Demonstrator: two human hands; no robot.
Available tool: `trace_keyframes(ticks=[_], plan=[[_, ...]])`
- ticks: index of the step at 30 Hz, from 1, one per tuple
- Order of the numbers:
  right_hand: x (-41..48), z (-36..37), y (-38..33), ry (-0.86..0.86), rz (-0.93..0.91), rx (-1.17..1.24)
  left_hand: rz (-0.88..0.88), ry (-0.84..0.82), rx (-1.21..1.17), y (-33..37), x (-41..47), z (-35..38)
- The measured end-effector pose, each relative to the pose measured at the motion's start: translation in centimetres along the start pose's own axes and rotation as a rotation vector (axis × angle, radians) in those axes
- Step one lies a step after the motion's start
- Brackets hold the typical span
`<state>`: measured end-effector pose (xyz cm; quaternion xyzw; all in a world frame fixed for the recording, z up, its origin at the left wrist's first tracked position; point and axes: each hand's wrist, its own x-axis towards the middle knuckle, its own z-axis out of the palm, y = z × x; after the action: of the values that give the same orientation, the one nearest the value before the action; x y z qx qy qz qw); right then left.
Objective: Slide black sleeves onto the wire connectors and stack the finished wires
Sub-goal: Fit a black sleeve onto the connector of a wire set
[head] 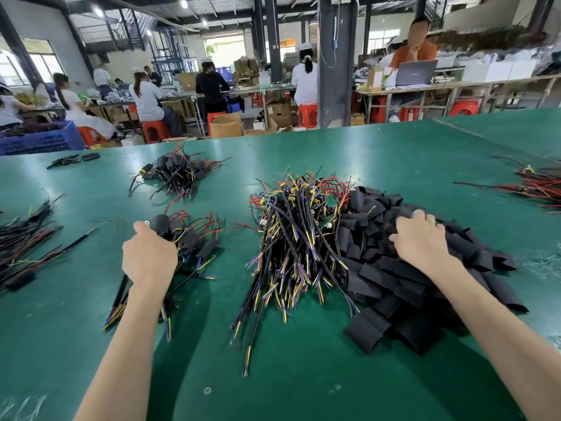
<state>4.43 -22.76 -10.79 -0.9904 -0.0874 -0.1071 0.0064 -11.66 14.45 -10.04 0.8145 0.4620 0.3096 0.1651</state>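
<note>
A heap of unsleeved wires (291, 235) with yellow connectors and small boards lies in the middle of the green table (303, 375). To its right is a big pile of flat black sleeves (388, 287). My right hand (420, 238) rests on top of that pile, thumb spread to the left, fingertips dipping among the sleeves. To the left lies a small stack of finished sleeved wires (197, 241). My left hand (148, 256) is over this stack and grips a sleeved wire (161, 224) at its black end; the fingers are hidden behind the hand.
Another finished stack (179, 173) lies further back, with more wire bundles at the left edge (24, 238) and far right (537, 186). A few loose sleeves (73, 159) lie at the back left. A blue crate (42, 141) and seated workers are beyond the table.
</note>
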Motion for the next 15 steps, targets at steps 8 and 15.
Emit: trace_keyframes(ticks=[8,15], plan=[[0.1,-0.3,-0.1,-0.043,0.019,0.072,0.240,0.302,-0.082,3.2,-1.2,-0.2],[0.1,-0.1,-0.2,-0.001,0.003,0.090,-0.008,-0.631,-0.641,12.0,-2.2,4.0]])
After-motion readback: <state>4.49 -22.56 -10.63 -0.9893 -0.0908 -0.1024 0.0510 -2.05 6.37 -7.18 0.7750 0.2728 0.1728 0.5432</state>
